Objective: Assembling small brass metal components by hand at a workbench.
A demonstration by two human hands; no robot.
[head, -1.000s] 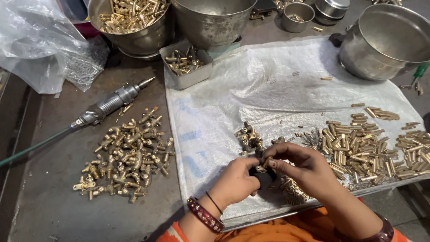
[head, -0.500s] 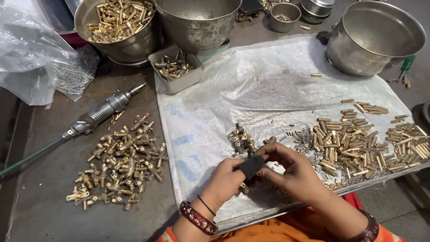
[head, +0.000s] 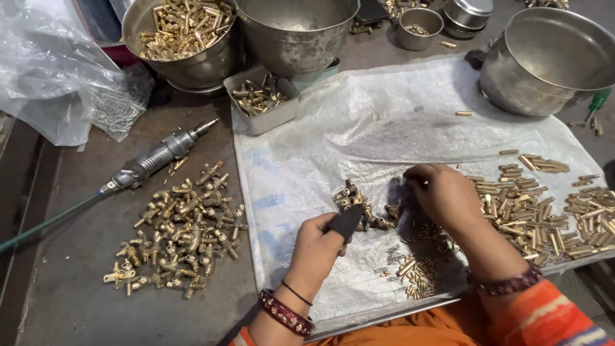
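My left hand (head: pixel 317 251) grips a small dark tool (head: pixel 346 222) over a white plastic sheet (head: pixel 333 141). Its tip touches a small cluster of brass fittings (head: pixel 362 204) in the sheet's middle. My right hand (head: pixel 443 194) rests just right of that cluster, fingers curled and pinching down among tiny parts; what it holds is hidden. Small springs and short brass pins (head: pixel 416 272) lie between my wrists. A wide spread of brass tubes (head: pixel 544 205) lies to the right of my right hand.
A heap of brass valve bodies (head: pixel 176 230) lies on the dark bench at left, near a grey pneumatic hand tool (head: pixel 154 160). Steel bowls (head: pixel 186 38) (head: pixel 551 57), a small tray of parts (head: pixel 259 96) and a clear plastic bag (head: pixel 51 70) line the far edge.
My hands have separated. The right hand moved right toward the small parts, the left kept the dark tool near the brass cluster. The view shifted slightly.
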